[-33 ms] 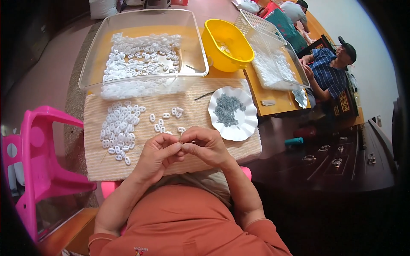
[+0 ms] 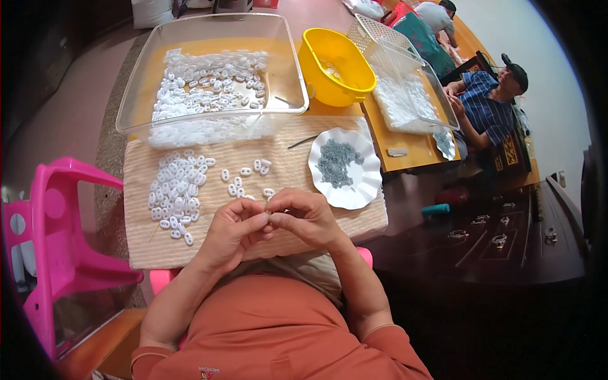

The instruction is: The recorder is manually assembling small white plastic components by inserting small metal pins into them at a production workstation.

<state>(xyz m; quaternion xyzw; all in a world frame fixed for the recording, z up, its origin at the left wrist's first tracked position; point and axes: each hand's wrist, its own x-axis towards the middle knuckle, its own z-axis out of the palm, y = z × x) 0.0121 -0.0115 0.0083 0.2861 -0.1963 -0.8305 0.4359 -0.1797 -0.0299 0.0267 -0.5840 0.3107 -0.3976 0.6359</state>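
Note:
Thumb and fingertips of my left hand (image 2: pixel 239 227) are pinched together at the table's near edge. Against them my right hand (image 2: pixel 303 218) pinches too, the fingertips of both meeting. Whatever they hold is too small and covered to make out. Just beyond the hands lie several loose white oval plastic pieces (image 2: pixel 246 171), each with two holes. To their left a larger pile of the same white pieces (image 2: pixel 177 183) rests on the striped cloth (image 2: pixel 221 250). Right of the hands, a white scalloped plate (image 2: pixel 362 193) carries a heap of small grey-green parts (image 2: pixel 337 163).
A clear bin (image 2: pixel 213 122) of white pieces stands at the back, beside a yellow tub (image 2: pixel 316 57). Further right is another clear bin (image 2: pixel 437 95). A thin dark rod (image 2: pixel 303 142) lies near the plate. A pink chair (image 2: pixel 47 253) stands left; a co-worker (image 2: pixel 487 104) sits at right.

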